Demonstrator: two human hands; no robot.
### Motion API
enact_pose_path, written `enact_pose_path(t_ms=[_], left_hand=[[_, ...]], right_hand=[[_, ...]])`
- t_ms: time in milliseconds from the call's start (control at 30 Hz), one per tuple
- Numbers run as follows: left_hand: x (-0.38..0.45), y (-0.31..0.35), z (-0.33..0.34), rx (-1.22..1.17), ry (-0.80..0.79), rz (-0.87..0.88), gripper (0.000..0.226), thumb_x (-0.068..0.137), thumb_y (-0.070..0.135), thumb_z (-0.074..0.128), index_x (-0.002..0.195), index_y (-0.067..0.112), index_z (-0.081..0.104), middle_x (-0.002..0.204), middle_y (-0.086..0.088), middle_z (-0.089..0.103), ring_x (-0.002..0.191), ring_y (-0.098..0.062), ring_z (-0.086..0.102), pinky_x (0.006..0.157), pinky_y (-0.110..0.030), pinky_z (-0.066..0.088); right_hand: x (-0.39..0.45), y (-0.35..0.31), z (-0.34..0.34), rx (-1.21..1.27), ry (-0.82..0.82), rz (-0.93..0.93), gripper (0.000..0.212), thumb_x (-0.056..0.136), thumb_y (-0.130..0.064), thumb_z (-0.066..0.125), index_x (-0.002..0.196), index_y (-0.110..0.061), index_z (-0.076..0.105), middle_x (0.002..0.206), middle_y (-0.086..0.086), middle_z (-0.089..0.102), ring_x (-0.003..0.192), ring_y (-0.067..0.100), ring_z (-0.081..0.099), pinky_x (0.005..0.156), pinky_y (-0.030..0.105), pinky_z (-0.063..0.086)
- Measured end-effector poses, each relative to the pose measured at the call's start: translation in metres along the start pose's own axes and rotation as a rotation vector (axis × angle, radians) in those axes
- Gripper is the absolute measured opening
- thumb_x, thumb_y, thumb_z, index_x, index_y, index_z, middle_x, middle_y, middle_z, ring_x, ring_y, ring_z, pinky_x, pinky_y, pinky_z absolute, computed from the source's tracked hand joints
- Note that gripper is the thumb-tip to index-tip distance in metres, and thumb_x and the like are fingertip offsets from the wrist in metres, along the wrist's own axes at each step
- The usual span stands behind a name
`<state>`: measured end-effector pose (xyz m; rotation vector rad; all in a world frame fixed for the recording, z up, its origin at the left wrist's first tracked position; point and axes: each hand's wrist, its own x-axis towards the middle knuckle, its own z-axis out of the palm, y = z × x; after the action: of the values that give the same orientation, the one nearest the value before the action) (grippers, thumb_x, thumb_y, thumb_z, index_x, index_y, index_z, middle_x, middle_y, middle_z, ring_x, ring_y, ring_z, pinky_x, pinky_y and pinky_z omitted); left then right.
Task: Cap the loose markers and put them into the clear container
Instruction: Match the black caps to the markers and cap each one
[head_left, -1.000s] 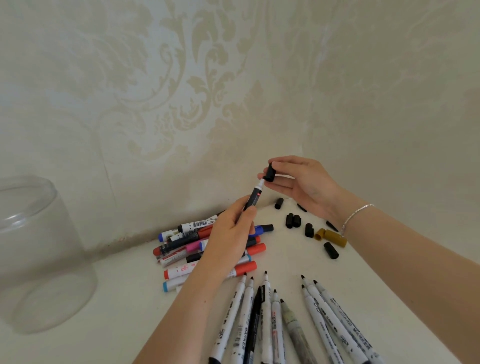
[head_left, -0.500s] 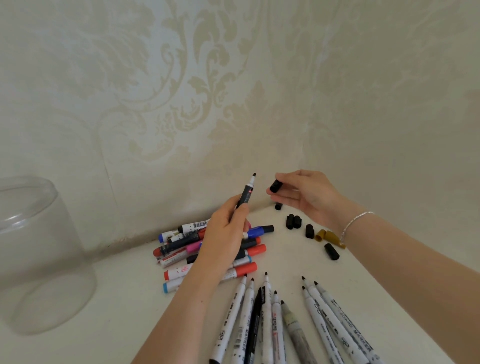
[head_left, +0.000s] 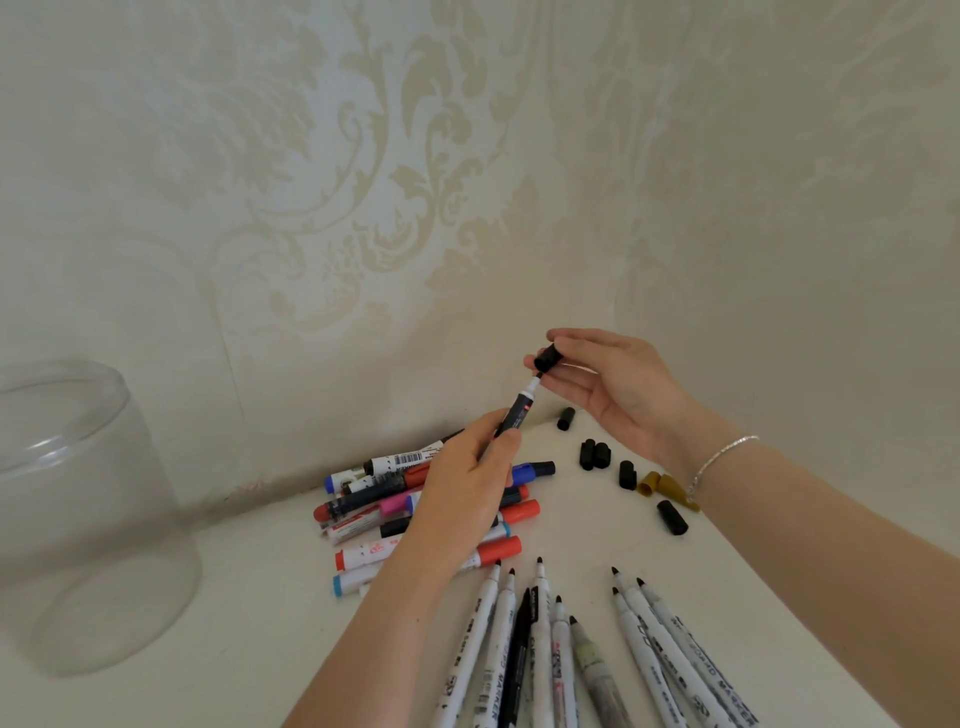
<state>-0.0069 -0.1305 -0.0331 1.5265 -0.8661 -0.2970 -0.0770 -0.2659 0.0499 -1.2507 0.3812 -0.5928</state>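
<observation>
The tall clear plastic cylindrical container stands at the far left on the white tabletop, well apart from everything else, and nothing shows inside it, so no marker has yet gone in.

Near the wall lies a heap of capped markers with red, blue and pink caps, and at the near edge a fan of uncapped white-barrelled markers points its tips away from the person. Scattered loose caps, mostly black with two mustard ones, lie to the right.

The left hand curls its fingers round a dark-barrelled marker with a white neck, held tilted, tip up, above the heap. The right hand pinches a small black cap between thumb and forefinger, its mouth just at the marker's tip, not yet seated.

The likeliest slip is misalignment: if the cap meets the nib off-axis it may crush the tip or ink the fingers. A cap of the wrong size would sit loose and drop off later. The right forearm also hangs over the loose caps and could sweep them off.
</observation>
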Motion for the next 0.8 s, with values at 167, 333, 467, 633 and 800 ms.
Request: enact_pose_path(t_ms=[167,333,467,633,800], left_hand=[[-0.002,0.002,0.000,0.020,0.008,-0.007,0.027,0.100,0.026,0.043,0.097,0.051,0.054,0.062,0.010,0.043,0.068,-0.009,0.050,0.081,-0.031,0.052],[0.001,0.000,-0.001,0.040,0.026,-0.013,0.025,0.100,0.028,0.043,0.115,0.039,0.059,0.059,0.012,0.042,0.061,-0.008,0.044,0.079,-0.036,0.052],[0.000,0.001,-0.002,0.093,0.054,0.018,0.022,0.101,0.031,0.041,0.112,0.028,0.060,0.062,0.006,0.046,0.059,-0.009,0.047,0.073,-0.035,0.052],[0.001,-0.004,-0.002,0.133,0.128,0.001,0.027,0.100,0.034,0.043,0.119,0.025,0.060,0.087,0.004,0.067,0.085,-0.009,0.065,0.076,-0.026,0.052],[0.000,-0.008,-0.008,0.166,0.150,-0.017,0.029,0.100,0.035,0.045,0.122,0.027,0.062,0.092,0.013,0.071,0.087,0.006,0.063,0.075,-0.014,0.048]], right_hand=[[0.002,0.000,0.002,-0.153,0.030,-0.069,0.015,0.091,-0.001,0.056,0.104,0.000,0.065,0.098,0.020,0.070,0.093,0.027,0.071,0.089,0.038,0.055],[-0.002,0.004,0.005,-0.237,-0.078,-0.002,0.017,0.090,-0.001,0.058,0.105,0.000,0.066,0.103,0.021,0.069,0.093,0.028,0.071,0.089,0.036,0.055],[-0.005,0.009,0.011,-0.248,-0.118,0.015,0.022,0.091,-0.003,0.058,0.111,0.001,0.065,0.107,0.021,0.069,0.096,0.026,0.070,0.087,0.032,0.056],[-0.005,0.017,0.020,-0.332,-0.095,-0.010,0.023,0.090,-0.004,0.060,0.112,-0.004,0.066,0.105,0.020,0.070,0.095,0.025,0.071,0.085,0.030,0.057],[-0.008,0.031,0.027,-0.294,-0.018,-0.013,0.025,0.090,-0.005,0.061,0.114,-0.004,0.066,0.102,0.020,0.070,0.092,0.027,0.071,0.088,0.034,0.056]])
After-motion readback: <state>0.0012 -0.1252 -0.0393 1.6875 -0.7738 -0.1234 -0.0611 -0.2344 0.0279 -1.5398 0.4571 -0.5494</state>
